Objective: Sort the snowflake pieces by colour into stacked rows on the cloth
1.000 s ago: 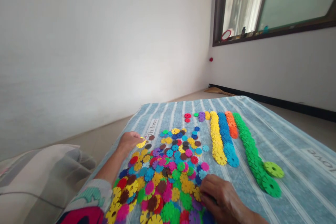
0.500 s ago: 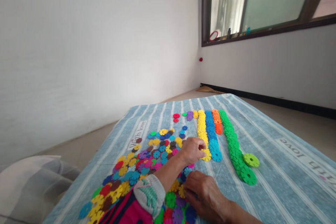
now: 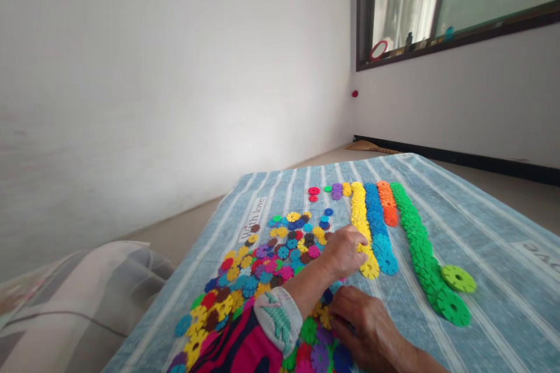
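Note:
My left hand [image 3: 346, 252] reaches across to the near end of a row of overlapping yellow snowflake discs [image 3: 359, 210]. Its fingers are bent, with thumb and forefinger at the left edge of the nearest yellow snowflake disc [image 3: 370, 266]. My right hand [image 3: 370, 323] rests lower down, at the right edge of a mixed pile of coloured snowflake discs [image 3: 249, 285]. Its fingers curl under and hide whatever they hold. Right of the yellow row lie a blue row [image 3: 375, 215], a short orange row [image 3: 387, 201] and a long green row [image 3: 420, 245].
A lime-green disc [image 3: 458, 278] lies against the green row's near end. Small red [image 3: 314, 191] and purple [image 3: 336, 190] groups sit at the far side. Everything lies on a striped blue cloth [image 3: 494, 256]. A white wall [image 3: 175, 70] stands beyond, with pale fabric [image 3: 87, 303] at left.
The view has turned slightly left, so everything appears further right. My left hand stays at the yellow row's near end, where more of the last disc shows. My right hand remains by the pile.

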The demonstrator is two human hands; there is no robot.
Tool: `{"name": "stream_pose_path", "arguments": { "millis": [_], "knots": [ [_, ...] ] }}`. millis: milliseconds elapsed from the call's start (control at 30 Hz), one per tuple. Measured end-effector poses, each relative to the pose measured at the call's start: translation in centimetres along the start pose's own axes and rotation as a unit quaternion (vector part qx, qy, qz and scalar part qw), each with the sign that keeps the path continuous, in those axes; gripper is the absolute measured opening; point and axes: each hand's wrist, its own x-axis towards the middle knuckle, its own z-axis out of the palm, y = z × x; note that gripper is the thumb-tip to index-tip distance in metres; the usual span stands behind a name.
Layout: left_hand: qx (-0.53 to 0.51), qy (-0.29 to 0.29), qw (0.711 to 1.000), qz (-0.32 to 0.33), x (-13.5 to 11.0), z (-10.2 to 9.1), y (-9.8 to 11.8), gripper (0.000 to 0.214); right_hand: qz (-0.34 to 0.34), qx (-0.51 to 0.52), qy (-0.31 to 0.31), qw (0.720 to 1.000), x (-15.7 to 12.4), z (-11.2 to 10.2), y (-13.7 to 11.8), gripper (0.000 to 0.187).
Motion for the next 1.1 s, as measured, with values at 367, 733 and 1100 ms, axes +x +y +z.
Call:
{"name": "stream_pose_path", "arguments": {
  "millis": [367,733,1100],
  "knots": [
    [0.154,0.066,0.943,-0.288,-2.2,-8.3,-9.0,0.023,-0.003,0.011,-0.009,1.0,0.0,0.2,0.2,0.016],
    [0.14,0.041,0.908,-0.392,-0.3,-9.6,-13.9,0.012,-0.012,0.033,0.002,0.999,0.3,0.2,0.3,0.015],
    [0.021,0.096,0.909,-0.405,-0.1,-8.8,-14.7,0.008,-0.001,0.048,-0.003,0.999,0.3,0.2,0.2,0.015]
  ]
}}
